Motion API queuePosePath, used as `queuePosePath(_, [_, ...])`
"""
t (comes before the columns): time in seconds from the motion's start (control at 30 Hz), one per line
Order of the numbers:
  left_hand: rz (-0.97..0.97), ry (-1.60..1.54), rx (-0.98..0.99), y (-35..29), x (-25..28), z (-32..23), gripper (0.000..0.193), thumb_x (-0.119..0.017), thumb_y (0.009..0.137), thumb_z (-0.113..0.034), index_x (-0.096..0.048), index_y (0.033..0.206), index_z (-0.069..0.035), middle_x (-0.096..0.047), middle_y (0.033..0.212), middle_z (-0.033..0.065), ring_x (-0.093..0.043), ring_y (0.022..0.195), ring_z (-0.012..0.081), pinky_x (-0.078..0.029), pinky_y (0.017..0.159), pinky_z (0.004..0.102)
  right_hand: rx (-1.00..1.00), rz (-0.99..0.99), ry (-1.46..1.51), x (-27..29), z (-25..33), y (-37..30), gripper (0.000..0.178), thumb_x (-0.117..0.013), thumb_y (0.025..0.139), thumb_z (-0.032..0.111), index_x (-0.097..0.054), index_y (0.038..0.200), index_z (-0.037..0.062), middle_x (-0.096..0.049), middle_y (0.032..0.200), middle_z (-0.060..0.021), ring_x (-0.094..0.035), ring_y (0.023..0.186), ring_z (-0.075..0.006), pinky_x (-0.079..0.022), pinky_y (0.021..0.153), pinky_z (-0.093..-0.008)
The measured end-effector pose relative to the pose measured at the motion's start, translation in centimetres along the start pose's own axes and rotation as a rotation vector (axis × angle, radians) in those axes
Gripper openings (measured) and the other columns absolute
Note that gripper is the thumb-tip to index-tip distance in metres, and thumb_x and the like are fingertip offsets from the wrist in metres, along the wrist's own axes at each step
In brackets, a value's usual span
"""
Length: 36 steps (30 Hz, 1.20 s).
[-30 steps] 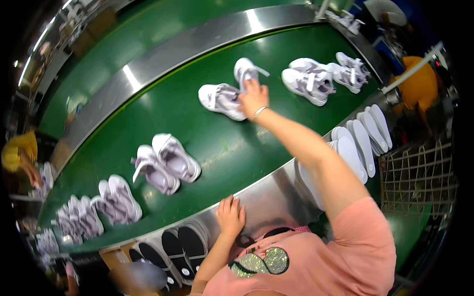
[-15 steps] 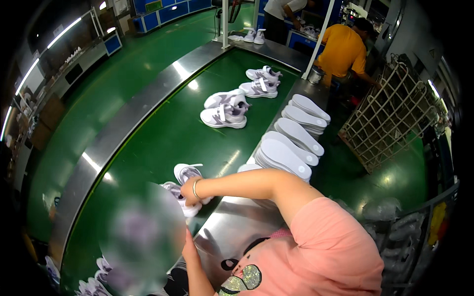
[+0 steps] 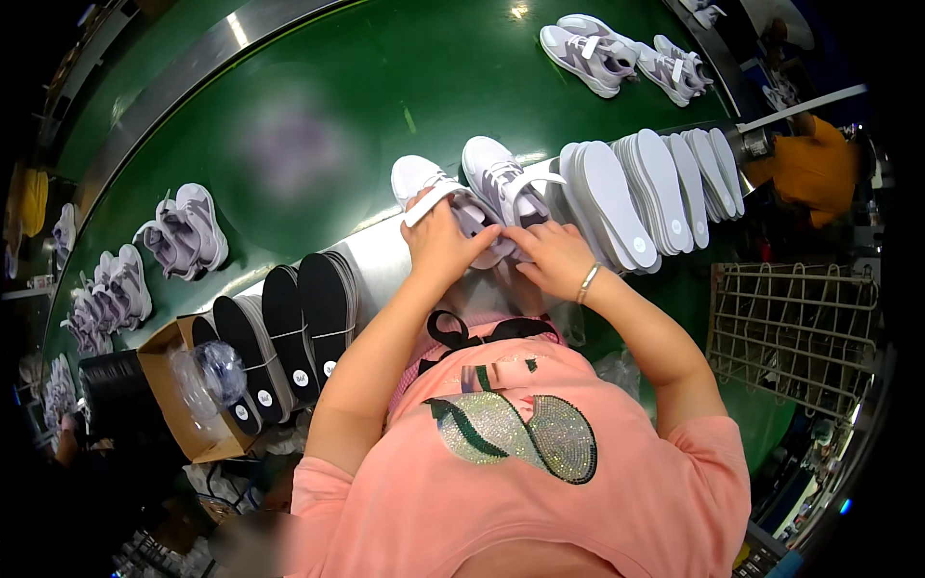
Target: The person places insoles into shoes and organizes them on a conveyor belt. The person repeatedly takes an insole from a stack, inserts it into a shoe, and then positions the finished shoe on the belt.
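Observation:
Two white and lilac sneakers (image 3: 499, 173) stand side by side before me at the metal edge of the green belt, toes pointing away. Around the left sneaker (image 3: 420, 175) my left hand (image 3: 438, 241) is closed, fingers along its outer side by the loose white strap and thumb at the opening. My right hand (image 3: 557, 258), with a bracelet at the wrist, is closed at the heel, its fingertips meeting the left thumb near the collars. Whether it holds one shoe or both is hard to see. The right sneaker's strap stands out to the right.
Stacks of white insoles (image 3: 609, 207) line the edge at right; tied stacks of black insoles (image 3: 328, 313) lie at left beside a cardboard box (image 3: 180, 390) with clear plastic. More sneakers (image 3: 588, 53) stand on the green belt (image 3: 385, 87). At right are a wire rack (image 3: 795, 323) and a person in orange (image 3: 819, 169).
My view has swung left and down over my body. The two sneakers are now directly before me at the metal edge, with both hands at them; earlier my right arm reached across to them.

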State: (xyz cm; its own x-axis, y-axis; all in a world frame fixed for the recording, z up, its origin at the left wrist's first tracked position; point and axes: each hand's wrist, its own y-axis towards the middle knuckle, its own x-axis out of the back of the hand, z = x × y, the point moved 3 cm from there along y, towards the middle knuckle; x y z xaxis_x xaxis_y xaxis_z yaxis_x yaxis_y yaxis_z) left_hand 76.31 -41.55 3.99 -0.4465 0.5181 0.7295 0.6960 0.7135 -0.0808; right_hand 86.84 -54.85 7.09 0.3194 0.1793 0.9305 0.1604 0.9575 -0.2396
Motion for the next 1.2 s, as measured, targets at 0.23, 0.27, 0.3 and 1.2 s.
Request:
queuePosePath(0.23, [-0.034,0.235,-0.290,0.6,-2.0,-0.3,0.044,-0.064,0.062,-0.021,-0.048,0.097,0.000,-0.048,0.097,0.0143,-0.047,0.094,0.0305,-0.041,0.080,0.0395,-0.230,-0.581,-0.074,3.9,-8.3,-3.1,0.036,-0.062,0.071,0.027,-0.053,0.098,0.0050,-0.056,0.095,-0.0123,-0.050,0.089,-0.0293,-0.041,0.078,-0.0383])
queuePosePath(0.27, [-0.129,0.267,-0.458,0.5,-1.6,-0.6,0.029,-0.058,0.067,-0.011,-0.050,0.093,-0.001,-0.050,0.090,0.0124,-0.052,0.085,0.0286,-0.046,0.068,0.0362,-0.297,-0.591,-0.138,3.9,-9.3,-3.3,0.038,-0.062,0.070,0.029,-0.053,0.098,0.0048,-0.056,0.095,-0.0128,-0.051,0.089,-0.0294,-0.041,0.078,-0.0379])
queuePosePath(0.3, [-0.129,0.253,-0.476,0.5,-1.4,-0.4,0.028,-0.057,0.068,-0.011,-0.050,0.093,-0.001,-0.050,0.090,0.0119,-0.052,0.084,0.0284,-0.046,0.068,0.0365,-0.364,-0.596,-0.201,3.8,-10.0,-3.5,0.039,-0.063,0.070,0.030,-0.053,0.098,0.0046,-0.056,0.095,-0.0132,-0.052,0.089,-0.0296,-0.042,0.078,-0.0375])
queuePosePath(1.2, [0.004,-0.600,0.006,2.1,-2.5,2.5,0.013,-0.050,0.080,-0.010,-0.058,0.083,-0.002,-0.059,0.070,0.0128,-0.057,0.064,0.0226,-0.044,0.059,0.0310,0.096,-0.025,-0.164,-2.6,3.2,4.3,0.012,-0.053,0.071,0.014,-0.057,0.076,0.0036,-0.052,0.092,-0.0147,-0.056,0.080,-0.0274,-0.048,0.065,-0.0362])
